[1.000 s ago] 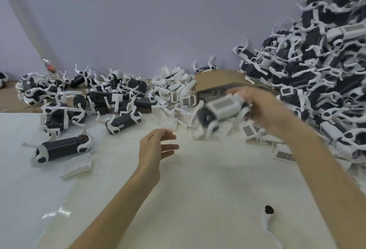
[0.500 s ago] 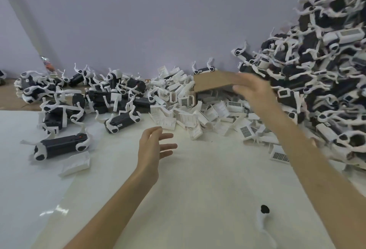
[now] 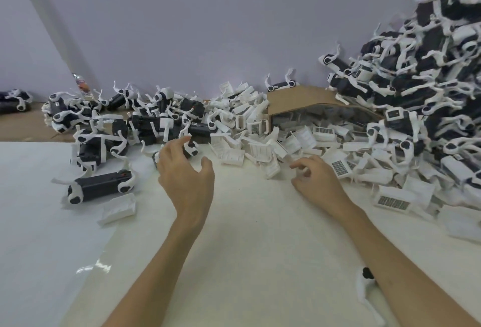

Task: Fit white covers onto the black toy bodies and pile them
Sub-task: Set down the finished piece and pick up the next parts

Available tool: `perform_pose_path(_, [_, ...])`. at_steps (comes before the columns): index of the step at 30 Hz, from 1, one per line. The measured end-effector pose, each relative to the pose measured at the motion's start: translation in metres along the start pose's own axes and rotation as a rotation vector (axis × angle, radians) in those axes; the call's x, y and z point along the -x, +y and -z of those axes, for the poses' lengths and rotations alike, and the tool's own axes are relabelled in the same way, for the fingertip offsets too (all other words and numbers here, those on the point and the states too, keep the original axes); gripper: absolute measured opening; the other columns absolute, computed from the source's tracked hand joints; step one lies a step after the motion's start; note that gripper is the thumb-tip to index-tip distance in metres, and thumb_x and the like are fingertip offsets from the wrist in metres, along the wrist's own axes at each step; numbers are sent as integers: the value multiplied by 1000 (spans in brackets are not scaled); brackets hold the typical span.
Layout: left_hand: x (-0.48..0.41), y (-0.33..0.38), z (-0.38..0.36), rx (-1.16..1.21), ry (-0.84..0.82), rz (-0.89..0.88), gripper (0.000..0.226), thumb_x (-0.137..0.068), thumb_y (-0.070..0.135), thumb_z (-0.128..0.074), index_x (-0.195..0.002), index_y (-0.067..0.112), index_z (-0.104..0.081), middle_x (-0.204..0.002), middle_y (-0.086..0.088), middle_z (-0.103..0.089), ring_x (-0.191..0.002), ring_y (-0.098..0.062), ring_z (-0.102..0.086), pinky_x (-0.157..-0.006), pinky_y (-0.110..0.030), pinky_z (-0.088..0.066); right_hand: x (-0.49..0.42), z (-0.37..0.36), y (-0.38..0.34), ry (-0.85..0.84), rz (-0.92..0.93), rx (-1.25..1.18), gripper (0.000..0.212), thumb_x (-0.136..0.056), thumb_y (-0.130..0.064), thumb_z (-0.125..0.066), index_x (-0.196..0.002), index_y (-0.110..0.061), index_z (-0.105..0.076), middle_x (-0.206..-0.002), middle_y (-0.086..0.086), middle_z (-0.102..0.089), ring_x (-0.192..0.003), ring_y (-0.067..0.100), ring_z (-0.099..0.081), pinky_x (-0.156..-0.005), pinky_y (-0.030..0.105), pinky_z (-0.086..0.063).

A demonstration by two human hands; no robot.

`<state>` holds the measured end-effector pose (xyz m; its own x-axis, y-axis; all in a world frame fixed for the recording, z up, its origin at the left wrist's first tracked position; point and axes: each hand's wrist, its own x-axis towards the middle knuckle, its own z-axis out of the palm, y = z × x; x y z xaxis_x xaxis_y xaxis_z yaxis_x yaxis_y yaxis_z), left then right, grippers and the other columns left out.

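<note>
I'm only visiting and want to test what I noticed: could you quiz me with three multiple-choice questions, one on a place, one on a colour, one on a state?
1. Where is the tall pile of finished toys?
A. far left
B. front centre
C. at the right edge
2. What colour is the wall?
A. pale lilac
B. green
C. red
3. How is the cardboard box?
A. upright, sealed
B. on its side, white covers spilling out
C. flattened
Answers: 1 C, the pile climbs the right edge; 2 A, the wall is plainly lilac; 3 B, its open mouth shows, with covers strewn before it.
</note>
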<state>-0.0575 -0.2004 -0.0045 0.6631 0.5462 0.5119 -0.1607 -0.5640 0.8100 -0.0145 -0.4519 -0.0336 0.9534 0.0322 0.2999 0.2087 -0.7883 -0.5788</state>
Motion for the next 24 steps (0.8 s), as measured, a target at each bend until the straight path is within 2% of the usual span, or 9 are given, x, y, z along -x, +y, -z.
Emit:
perform_pose_path(2, [-6, -5, 0, -128, -25, 29, 58, -86, 11, -68, -141, 17, -50, -150, -7, -41, -138, -29, -36, -106, -46, -31, 3, 1, -2, 10, -11, -25, 29, -79, -9, -75, -100, -28, -69, -85, -11, -58, -70, -1, -54, -68, 9, -42])
perform_pose_path(6, [-17, -28, 0, -412, -210, 104, 76, -88, 18, -67, -155, 17, -31, -166, -11, -14, -152, -32, -14, -118, -52, -19, 5, 1, -7, 14, -39, -131, 33, -78, -4, -71, -95, -32, -68, -73, -6, -60, -60, -1, -52, -60, 6, -40])
perform_pose_path(9, [-22, -41, 1, -515, -367, 171, 79, -90, 23, -65, -158, 17, -24, -169, -7, -2, -143, -36, -32, -111, -49, -28, 6, 2, -15, 68, -30, -248, 33, -80, 0, -67, -95, -30, -69, -74, -4, -58, -60, -1, -50, -58, 7, -41])
perform_pose_path(14, [-20, -37, -4, -426, -222, 91, 70, -85, 17, -69, -148, 14, -37, -142, -11, -48, -126, -35, -44, -99, -49, -36, 8, 5, -20, 98, -5, -350, 36, -87, -1, -58, -98, -32, -71, -82, -3, -65, -71, 14, -56, -57, 12, -43])
perform_pose_path(16, [-18, -36, -6, -433, -254, 84, 66, -86, 16, -68, -147, 15, -40, -137, -10, -52, -125, -33, -46, -99, -47, -36, 8, 6, -19, 103, -4, -366, 36, -88, -1, -54, -99, -30, -72, -90, -4, -69, -71, 15, -58, -55, 15, -43])
perform_pose_path(18, [-17, -37, -7, -438, -296, 54, 51, -90, 17, -65, -139, 20, -53, -129, -7, -57, -120, -30, -49, -98, -44, -36, 8, 6, -20, 117, 8, -367, 35, -89, -2, -53, -98, -30, -72, -94, -5, -72, -71, 19, -59, -54, 17, -42])
perform_pose_path(20, [-16, -38, -5, -410, -337, 46, 34, -92, 15, -62, -125, 22, -66, -119, -5, -62, -110, -26, -55, -95, -42, -40, 8, 8, -20, 142, 24, -362, 32, -93, -6, -52, -96, -30, -72, -89, 4, -72, -70, 25, -56, -54, 20, -42])
perform_pose_path(22, [-14, -39, -5, -338, -368, 62, 27, -92, 10, -59, -113, 20, -72, -113, -5, -64, -98, -23, -58, -87, -38, -45, 8, 10, -23, 163, 1, -408, 30, -98, -9, -52, -92, -32, -71, -88, 11, -70, -74, 26, -59, -62, 31, -52])
perform_pose_path(24, [-12, -38, -5, -283, -384, 79, 26, -91, 6, -58, -108, 18, -73, -111, -6, -62, -90, -21, -56, -78, -33, -43, 9, 14, -27, 143, -61, -561, 31, -101, -11, -51, -90, -33, -69, -89, 3, -70, -82, 23, -65, -59, 33, -58])
